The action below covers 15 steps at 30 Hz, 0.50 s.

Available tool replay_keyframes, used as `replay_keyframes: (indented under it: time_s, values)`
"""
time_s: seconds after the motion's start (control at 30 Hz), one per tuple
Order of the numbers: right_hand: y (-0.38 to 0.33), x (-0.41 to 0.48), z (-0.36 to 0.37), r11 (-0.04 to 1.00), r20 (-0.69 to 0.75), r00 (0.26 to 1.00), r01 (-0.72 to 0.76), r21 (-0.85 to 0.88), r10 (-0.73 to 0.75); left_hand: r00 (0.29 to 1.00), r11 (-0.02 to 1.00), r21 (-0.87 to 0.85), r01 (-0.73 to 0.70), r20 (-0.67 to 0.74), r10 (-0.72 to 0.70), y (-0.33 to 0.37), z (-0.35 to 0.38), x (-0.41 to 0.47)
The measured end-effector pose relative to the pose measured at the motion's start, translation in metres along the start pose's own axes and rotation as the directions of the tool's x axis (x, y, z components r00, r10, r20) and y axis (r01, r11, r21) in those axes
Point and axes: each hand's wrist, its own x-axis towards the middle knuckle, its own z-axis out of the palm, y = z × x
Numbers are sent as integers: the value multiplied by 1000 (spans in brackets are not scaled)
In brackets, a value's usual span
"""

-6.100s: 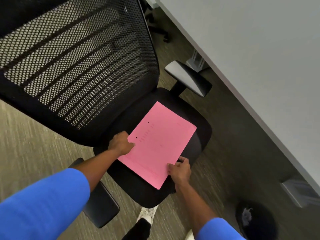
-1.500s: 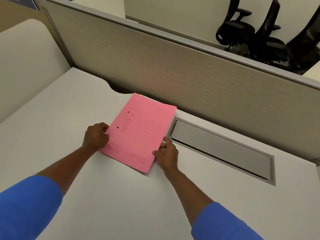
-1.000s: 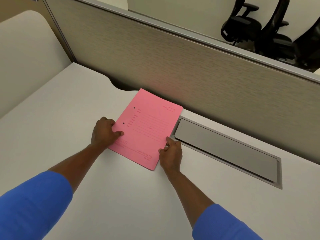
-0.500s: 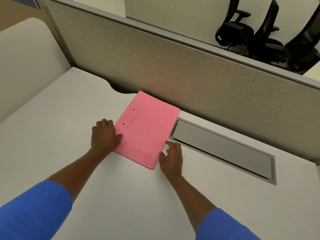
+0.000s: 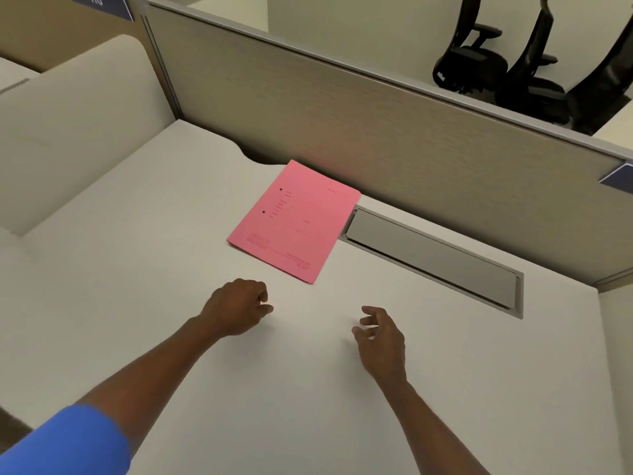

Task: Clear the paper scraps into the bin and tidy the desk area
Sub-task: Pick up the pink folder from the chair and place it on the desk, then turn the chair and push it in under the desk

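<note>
A pink paper folder [image 5: 294, 221] lies flat on the white desk [image 5: 308, 389], its far edge close to the partition. My left hand [image 5: 236, 310] hovers over the desk a little nearer than the folder's near left corner, fingers loosely curled, holding nothing. My right hand [image 5: 382, 341] is over the desk to the right, fingers spread and empty. Neither hand touches the folder. No paper scraps or bin are in view.
A grey cable-tray lid [image 5: 431, 258] is set into the desk just right of the folder. A beige partition [image 5: 359, 125] runs along the desk's far edge. Black office chairs [image 5: 513, 63] stand beyond it. A cream panel [image 5: 68, 114] borders the left.
The folder came from a chair seat onto the desk. Both hands have let go of it and drawn back toward me; the folder stays by the partition.
</note>
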Motion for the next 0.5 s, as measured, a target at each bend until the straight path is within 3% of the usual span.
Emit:
replay_keyframes:
  time_s: [0.5]
  values:
    - [101, -166, -82, 994, 257, 966, 39, -99, -12, 997, 982, -175, 71, 35, -66, 69, 132, -204]
